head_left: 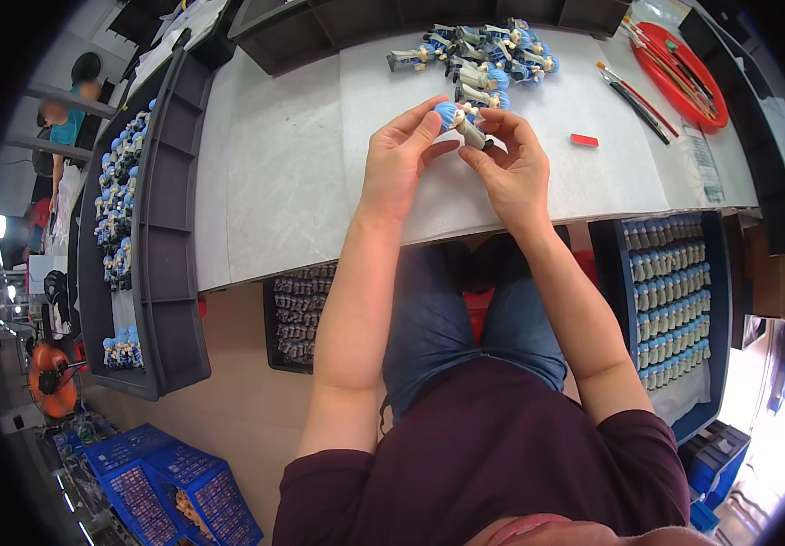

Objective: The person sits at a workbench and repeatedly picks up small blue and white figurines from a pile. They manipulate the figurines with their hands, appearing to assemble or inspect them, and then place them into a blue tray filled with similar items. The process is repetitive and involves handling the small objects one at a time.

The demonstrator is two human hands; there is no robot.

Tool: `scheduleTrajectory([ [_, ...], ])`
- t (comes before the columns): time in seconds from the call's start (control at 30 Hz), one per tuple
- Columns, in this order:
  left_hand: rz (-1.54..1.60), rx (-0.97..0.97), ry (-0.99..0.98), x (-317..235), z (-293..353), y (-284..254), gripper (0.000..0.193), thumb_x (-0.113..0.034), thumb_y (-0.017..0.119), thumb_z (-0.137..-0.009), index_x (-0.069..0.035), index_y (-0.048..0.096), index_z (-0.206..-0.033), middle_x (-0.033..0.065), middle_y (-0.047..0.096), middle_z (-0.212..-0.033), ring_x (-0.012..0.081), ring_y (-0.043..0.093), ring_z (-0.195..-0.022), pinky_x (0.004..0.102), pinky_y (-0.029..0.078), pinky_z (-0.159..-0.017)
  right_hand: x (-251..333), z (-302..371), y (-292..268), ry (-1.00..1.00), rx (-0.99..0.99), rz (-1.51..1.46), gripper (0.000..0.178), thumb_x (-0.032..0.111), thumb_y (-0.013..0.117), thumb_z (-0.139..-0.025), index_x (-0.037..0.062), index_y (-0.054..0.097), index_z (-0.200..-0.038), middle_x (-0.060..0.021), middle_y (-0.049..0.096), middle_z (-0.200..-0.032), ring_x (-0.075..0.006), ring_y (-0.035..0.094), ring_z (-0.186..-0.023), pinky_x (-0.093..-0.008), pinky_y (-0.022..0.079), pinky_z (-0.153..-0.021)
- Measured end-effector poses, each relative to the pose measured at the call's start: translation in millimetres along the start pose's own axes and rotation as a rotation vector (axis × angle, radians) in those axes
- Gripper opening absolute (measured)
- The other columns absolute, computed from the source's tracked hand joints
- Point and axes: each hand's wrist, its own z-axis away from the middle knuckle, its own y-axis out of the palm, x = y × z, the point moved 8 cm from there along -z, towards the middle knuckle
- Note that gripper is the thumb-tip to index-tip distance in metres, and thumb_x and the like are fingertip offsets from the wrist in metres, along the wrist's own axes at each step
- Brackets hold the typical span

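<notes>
Between both hands I hold a small blue-haired figurine (pixel 471 130) above the white-covered table (pixel 274 182). My left hand (pixel 403 150) pinches it at the blue head with thumb and fingers. At the lower end, by the dark feet, my right hand (pixel 514 168) grips its pale body. Just beyond my hands lies a loose pile of similar figurines (pixel 481 75), with blue hair and dark and pale clothing. A small red block (pixel 584 140) rests on the table to the right of my right hand.
Brushes (pixel 633 105) lie near a red oval tray (pixel 718 116) holding more brushes. A grey crate of figurines (pixel 160 227) stands left; another blue crate (pixel 722 318) with rows is at lower right. Dark bins (pixel 347 32) edge the back. Another person (pixel 66 127) is far left.
</notes>
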Motion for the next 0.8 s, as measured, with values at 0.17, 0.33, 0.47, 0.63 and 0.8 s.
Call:
scheduleTrajectory([
  [0.17,-0.066,0.000,0.004,0,1,1,0.029,-0.015,0.058,-0.085,0.001,0.058,-0.109,0.0098,0.062,-0.098,0.0159,0.059,-0.090,0.0289,0.050,-0.077,1,1,-2,-0.038,-0.016,0.092,0.044,-0.008,0.066,-0.067,0.0028,0.052,-0.107,-0.0073,0.051,-0.102,-0.0163,0.052,-0.098,-0.0310,0.048,-0.082],
  [0.33,-0.101,-0.018,0.041,-1,0,-2,0.029,-0.010,0.060,-0.083,0.001,0.057,-0.110,0.0099,0.063,-0.096,0.0152,0.060,-0.086,0.0284,0.050,-0.078,6,1,-4,-0.088,-0.060,0.165,0.047,-0.008,0.067,-0.064,0.0043,0.052,-0.107,-0.0074,0.050,-0.103,-0.0177,0.052,-0.098,-0.0305,0.048,-0.081],
  [0.47,-0.089,-0.014,0.033,0,-1,-2,0.028,-0.009,0.059,-0.084,0.001,0.057,-0.110,0.0109,0.063,-0.097,0.0154,0.060,-0.087,0.0287,0.050,-0.079,2,0,-4,-0.059,-0.036,0.186,0.048,-0.006,0.068,-0.063,0.0046,0.052,-0.107,-0.0073,0.050,-0.102,-0.0176,0.052,-0.098,-0.0305,0.048,-0.079],
  [0.63,-0.081,-0.013,0.033,0,-1,-2,0.028,-0.008,0.058,-0.084,0.002,0.057,-0.110,0.0114,0.063,-0.097,0.0155,0.060,-0.088,0.0290,0.049,-0.080,-1,0,-4,-0.048,-0.034,0.178,0.048,-0.003,0.068,-0.064,0.0044,0.052,-0.108,-0.0075,0.052,-0.102,-0.0175,0.053,-0.097,-0.0304,0.048,-0.078],
  [0.8,-0.080,-0.042,0.021,0,-1,-3,0.027,-0.009,0.057,-0.084,0.001,0.057,-0.109,0.0098,0.063,-0.095,0.0148,0.060,-0.086,0.0284,0.049,-0.078,-4,-1,-3,-0.036,-0.025,0.144,0.046,-0.002,0.069,-0.066,0.0030,0.052,-0.108,-0.0091,0.053,-0.103,-0.0176,0.054,-0.096,-0.0300,0.049,-0.078],
])
